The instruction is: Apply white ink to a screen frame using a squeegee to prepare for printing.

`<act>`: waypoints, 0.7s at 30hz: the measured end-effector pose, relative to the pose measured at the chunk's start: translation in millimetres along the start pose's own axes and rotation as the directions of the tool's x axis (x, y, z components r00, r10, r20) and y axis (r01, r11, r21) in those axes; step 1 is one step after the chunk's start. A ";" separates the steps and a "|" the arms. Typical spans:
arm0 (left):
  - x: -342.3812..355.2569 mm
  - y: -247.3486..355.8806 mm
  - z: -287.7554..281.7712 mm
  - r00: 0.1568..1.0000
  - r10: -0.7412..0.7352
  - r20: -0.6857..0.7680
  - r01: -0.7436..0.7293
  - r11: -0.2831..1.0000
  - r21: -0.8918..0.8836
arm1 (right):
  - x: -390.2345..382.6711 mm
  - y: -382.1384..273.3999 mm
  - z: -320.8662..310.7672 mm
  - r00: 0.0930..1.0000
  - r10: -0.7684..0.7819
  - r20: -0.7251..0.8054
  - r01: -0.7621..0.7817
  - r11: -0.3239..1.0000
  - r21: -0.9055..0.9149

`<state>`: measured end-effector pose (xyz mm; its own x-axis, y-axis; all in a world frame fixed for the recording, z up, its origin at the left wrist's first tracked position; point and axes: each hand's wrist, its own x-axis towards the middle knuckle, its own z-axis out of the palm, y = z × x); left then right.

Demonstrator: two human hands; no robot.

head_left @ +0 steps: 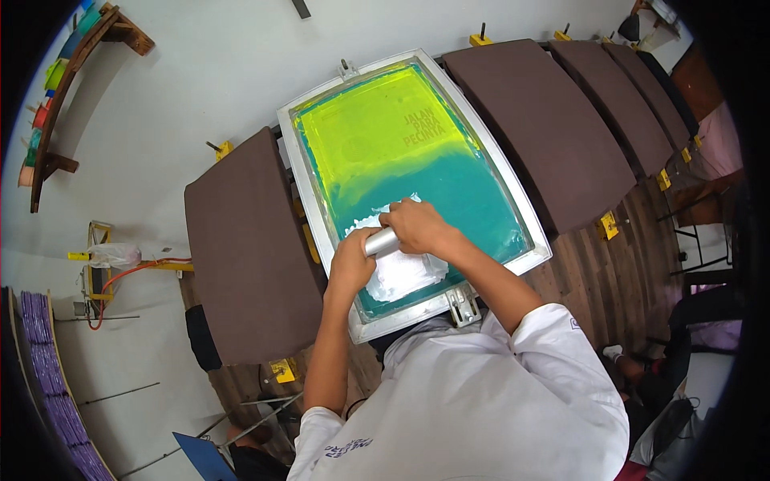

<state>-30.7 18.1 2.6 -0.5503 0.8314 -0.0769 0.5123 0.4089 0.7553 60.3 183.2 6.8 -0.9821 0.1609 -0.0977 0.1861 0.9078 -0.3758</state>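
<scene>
Both hands occupied. Left hand (350, 256) and right hand (418, 227) close around one silver, tube-like squeegee (383, 241), fingers curled over it, a short length of bare metal showing between them. Right hand lies farther from the body than the left, so the squeegee runs at a slant. Its lower edge is hidden; contact with the mesh cannot be judged.

Squeegee location: over the near part of a framed screen (449, 188), within a ragged patch of white ink (405, 278). The patch extends toward the wearer and shows a little beyond the knuckles. Mesh colour: yellow-green in the far portion, teal in the near portion, blended border between. Darker lettering (425, 128) stands in the far right part of the yellow-green.

Pale metal frame (515, 192) surrounds the mesh; a metal clamp (464, 307) sits at its near edge, a second fitting (347, 70) at the far edge. Brown padded board (245, 256) just left of the frame; a similar large board (537, 120) just right, others in line past it. Yellow bracket (609, 225) at the near edge of the right-hand board. Wood-plank floor (573, 280) visible below. Wearer's shirt (481, 393): white.
</scene>
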 end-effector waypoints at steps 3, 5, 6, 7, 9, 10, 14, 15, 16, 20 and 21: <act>6.3 0.3 0.4 1.000 -0.025 -0.016 0.026 0.998 0.063 | 11.5 2.5 0.2 0.998 0.030 0.059 -0.035 0.995 0.097; 13.6 -2.6 -0.2 0.999 -0.051 0.005 0.051 0.997 0.052 | 18.4 1.8 -2.8 0.981 0.129 0.147 -0.146 0.983 0.112; 17.9 -2.0 -2.7 0.999 -0.048 0.003 0.048 0.997 0.067 | 21.0 2.9 -2.4 0.987 0.127 0.100 -0.140 0.981 0.137; 19.1 -0.7 -4.9 0.998 -0.057 0.000 0.057 0.997 0.061 | 21.8 2.4 -2.5 0.987 0.122 0.108 -0.136 0.981 0.135; 18.7 -0.1 -6.3 0.989 -0.123 0.077 0.119 0.991 0.057 | 21.8 0.4 -3.3 0.976 0.155 0.154 -0.177 0.974 0.142; 14.1 -1.8 -2.3 0.989 -0.129 0.076 0.125 0.991 0.052 | 17.0 1.8 1.9 0.975 0.152 0.162 -0.175 0.975 0.140; -19.4 -6.0 25.8 0.991 0.060 -0.123 -0.052 0.997 0.064 | -17.6 -9.1 20.4 0.996 0.091 -0.017 -0.087 0.984 0.154; -26.1 -2.5 30.1 0.984 0.084 -0.159 -0.078 0.996 0.044 | -25.8 -11.8 20.7 0.993 0.107 -0.040 -0.099 0.983 0.156; -34.7 2.8 32.1 0.987 0.078 -0.141 -0.069 0.996 0.063 | -34.5 -14.2 22.6 0.990 0.124 -0.062 -0.113 0.981 0.160; -65.2 17.2 44.4 0.990 0.048 -0.132 -0.040 0.997 0.064 | -69.5 -23.6 26.2 0.992 0.108 -0.061 -0.096 0.981 0.165; -72.9 20.7 46.9 0.991 0.044 -0.127 -0.037 0.997 0.061 | -78.5 -25.2 26.6 0.993 0.104 -0.048 -0.096 0.983 0.159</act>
<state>50.9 -16.4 -6.7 -0.6062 0.7943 0.0396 0.5712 0.4003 0.7166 133.5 137.4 -0.6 -0.9575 0.2734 -0.0917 0.2812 0.8153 -0.5061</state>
